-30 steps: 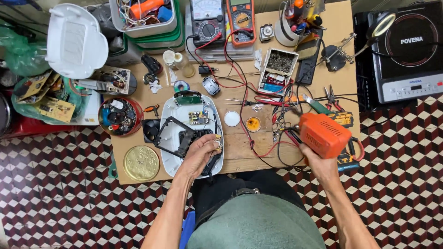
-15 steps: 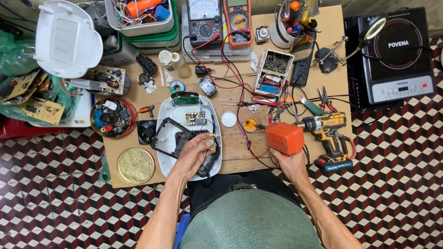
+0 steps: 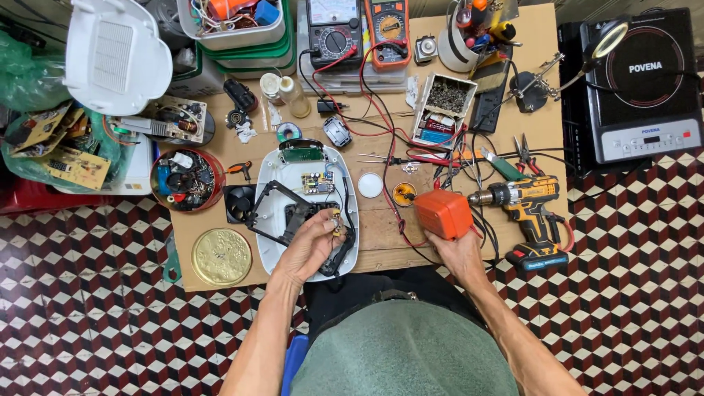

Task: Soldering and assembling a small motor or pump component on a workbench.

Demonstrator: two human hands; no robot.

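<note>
A top-down view of a crowded wooden workbench [image 3: 381, 235] on a red, white and black patterned tile floor, seen from above a person's head. The person's left hand [image 3: 306, 249] rests over an opened white oval appliance shell [image 3: 282, 176] lying flat near the front edge of the bench; its fingers are curled together, pinching a small brass-coloured part [image 3: 336, 220] at the tips, just above black wiring inside the shell. A small green circuit board [image 3: 317, 182] sits inside the shell further back. The right hand [image 3: 456, 253] is closed around the underside of an orange box-shaped tool [image 3: 443, 214], held just above the front of the bench, right of the shell and well apart from it. A red lead runs from the orange tool toward the back of the bench. Just right of that tool lies a yellow and black cordless drill [image 3: 524, 202]. A round gold lid [image 3: 221, 257] sits at the front left corner, and two multimeters [image 3: 359, 26] stand at the back.
</note>
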